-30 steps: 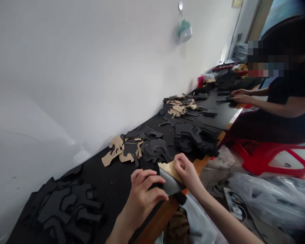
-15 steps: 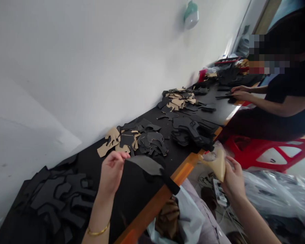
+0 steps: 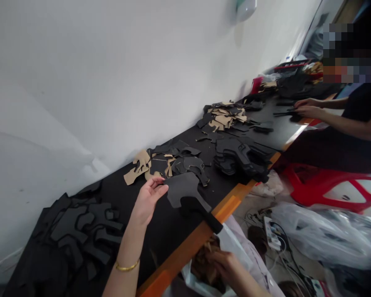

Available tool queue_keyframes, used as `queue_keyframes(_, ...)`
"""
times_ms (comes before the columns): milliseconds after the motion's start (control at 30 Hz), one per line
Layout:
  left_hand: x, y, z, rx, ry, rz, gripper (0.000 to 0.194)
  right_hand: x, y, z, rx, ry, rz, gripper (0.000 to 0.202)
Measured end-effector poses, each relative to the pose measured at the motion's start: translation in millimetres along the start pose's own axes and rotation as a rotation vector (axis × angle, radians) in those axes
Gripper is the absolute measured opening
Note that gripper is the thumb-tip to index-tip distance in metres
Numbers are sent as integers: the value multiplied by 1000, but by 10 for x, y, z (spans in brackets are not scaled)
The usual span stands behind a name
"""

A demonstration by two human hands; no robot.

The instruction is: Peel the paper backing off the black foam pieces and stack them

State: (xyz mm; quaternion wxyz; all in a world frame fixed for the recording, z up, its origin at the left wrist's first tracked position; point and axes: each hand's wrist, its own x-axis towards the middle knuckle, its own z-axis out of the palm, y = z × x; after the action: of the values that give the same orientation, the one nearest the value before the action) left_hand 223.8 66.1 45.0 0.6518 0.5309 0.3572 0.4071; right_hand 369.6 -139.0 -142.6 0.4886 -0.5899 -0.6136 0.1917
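At the frame's centre we hold the dark flat piece (image 3: 182, 187) by its left edge, pinched between thumb and fingers of our left hand (image 3: 146, 202). Lower centre, our right hand (image 3: 227, 264) reaches into the pale bag (image 3: 236, 243); we cannot tell whether its fingers grip. Black cutouts (image 3: 69, 225) lie lower left.

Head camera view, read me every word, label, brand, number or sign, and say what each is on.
No text is readable.
Red-edged black crate: small pale marks along its edge, too small and blurred to read.
White power strip: no legible lettering.
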Motion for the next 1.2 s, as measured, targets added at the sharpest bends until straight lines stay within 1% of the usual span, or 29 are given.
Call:
queue_keyframes(67, -10, 2, 32, -16, 16, -38, 31, 137, -129, -166, -38, 99, -77, 24)
queue_keyframes(167, -21, 12, 82, -38, 5, -84, 33, 360, -253, -414, -149, 348, -148, 27)
queue_keyframes(200, -23, 7, 97, -46, -3, -97, 34, 427, -268, -466, -174, 380, -173, 26)
queue_keyframes(267, -23, -27, 116, -59, -22, -123, 33, 534, -264, -516, -195, 390, -199, 22)
queue_keyframes(333, -15, -86, 108, -84, -37, -143, 32, 596, -231, -510, -195, 413, -165, 20)
queue_keyframes(400, -1, -151, 75, -125, -49, -160, 32, 621, -193, -484, -159, 453, -97, 17)
queue_keyframes(467, 13, -200, 34, -163, -55, -174, 32, 627, -163, -461, -79, 435, 4, 18)
queue_keyframes(567, 34, -248, 0, -181, -64, -183, 31, 626, -147, -455, 46, 325, 169, 20)
queue_keyframes(667, 60, -350, 11, -143, -52, -164, 31, 623, -151, -481, 134, 272, 266, 24)
queue_keyframes(800, 122, -648, 3, -70, 5, -143, 35, 607, -123, -518, 224, 293, 350, 31)
queue_keyframes(900, 181, -891, -60, -43, 37, -150, 35, 595, -80, -503, 267, 296, 401, 33)
queue_keyframes(967, 217, -1010, -110, -10, 46, -130, 34, 591, -55, -471, 302, 277, 427, 34)
queue_keyframes(1067, 256, -1115, -162, 32, 51, -96, 34, 584, -28, -415, 336, 261, 440, 35)
queue_keyframes(1200, 276, -1167, -187, 62, 60, -79, 34, 578, 1, -375, 353, 255, 448, 35)
